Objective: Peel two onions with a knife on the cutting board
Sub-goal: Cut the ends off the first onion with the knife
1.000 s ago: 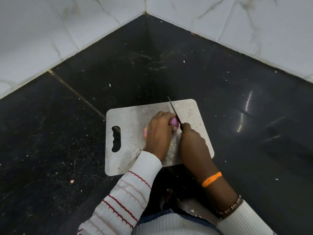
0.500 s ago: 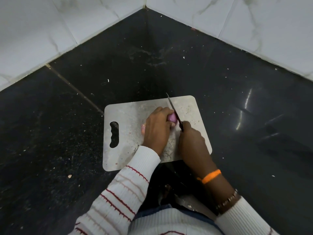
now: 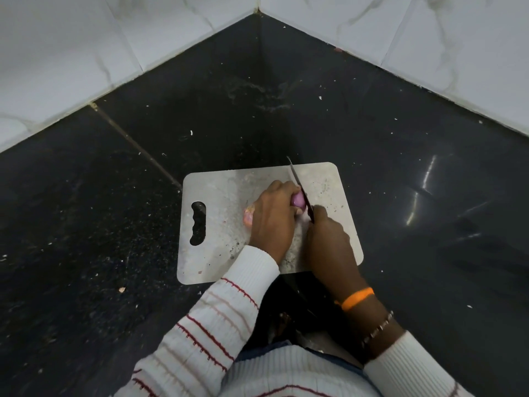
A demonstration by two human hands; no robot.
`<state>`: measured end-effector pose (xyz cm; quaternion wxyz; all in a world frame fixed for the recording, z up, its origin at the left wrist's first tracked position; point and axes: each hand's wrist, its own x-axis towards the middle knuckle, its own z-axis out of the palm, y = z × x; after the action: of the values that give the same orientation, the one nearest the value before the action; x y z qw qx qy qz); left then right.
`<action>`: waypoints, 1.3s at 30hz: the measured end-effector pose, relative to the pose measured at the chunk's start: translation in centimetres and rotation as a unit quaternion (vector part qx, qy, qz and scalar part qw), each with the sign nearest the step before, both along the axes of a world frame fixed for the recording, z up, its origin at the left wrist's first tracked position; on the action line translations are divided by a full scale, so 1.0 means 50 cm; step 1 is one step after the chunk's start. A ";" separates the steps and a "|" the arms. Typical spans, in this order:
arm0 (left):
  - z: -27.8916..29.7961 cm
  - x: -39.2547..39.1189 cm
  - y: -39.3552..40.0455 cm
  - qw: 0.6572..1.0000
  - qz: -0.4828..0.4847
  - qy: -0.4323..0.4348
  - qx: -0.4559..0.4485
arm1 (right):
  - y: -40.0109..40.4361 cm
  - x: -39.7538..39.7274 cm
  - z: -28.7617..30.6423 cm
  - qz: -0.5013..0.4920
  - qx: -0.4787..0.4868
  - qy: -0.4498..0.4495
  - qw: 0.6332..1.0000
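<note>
Sitting at a dark stone counter (image 3: pixel 120 213) in its tiled corner, working on the pale cutting board (image 3: pixel 217 253) lying near the counter's front edge, handle slot toward the left. Holding down a purple onion (image 3: pixel 297 200) near the board's middle with the left hand (image 3: pixel 272 222), fingers curling over it and hiding most of it. Gripping the knife (image 3: pixel 300 190) in the right hand (image 3: pixel 326 239), blade angling toward the board's far edge and touching the onion's right end. Probably trimming that end; worth keeping left fingertips tucked back from the edge, slicing shallowly, then lifting the skin. Glimpsing something pinkish (image 3: pixel 248 216), maybe the second onion, just left of the left hand, touching the board.
</note>
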<state>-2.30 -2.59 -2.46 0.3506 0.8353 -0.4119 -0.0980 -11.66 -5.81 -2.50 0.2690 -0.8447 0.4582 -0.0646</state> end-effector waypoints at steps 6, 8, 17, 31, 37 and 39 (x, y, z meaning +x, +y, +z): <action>0.005 0.005 0.004 1.000 0.002 0.013 0.020 | 0.011 -0.021 -0.029 0.019 -0.012 0.033 0.999; 0.010 0.007 0.002 1.000 -0.001 0.015 0.020 | -0.013 -0.011 -0.037 0.010 -0.031 0.038 0.999; 0.027 0.016 0.009 0.998 -0.015 0.052 0.043 | -0.091 0.006 -0.025 -0.107 0.127 -0.204 0.965; 0.015 0.007 -0.001 0.997 -0.037 0.020 0.063 | -0.112 0.035 -0.051 -0.051 0.103 -0.212 0.970; 0.021 0.018 -0.007 0.995 -0.046 0.012 0.084 | -0.120 0.041 -0.052 0.026 -0.006 -0.166 0.986; 0.021 0.016 -0.006 0.995 -0.046 0.011 0.083 | -0.127 0.048 -0.048 0.004 -0.030 -0.145 0.989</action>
<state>-1.50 -2.87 -1.42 0.2799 0.8404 -0.4367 -0.1570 -9.28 -12.17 -4.92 0.3070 -0.8360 0.4090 -0.1992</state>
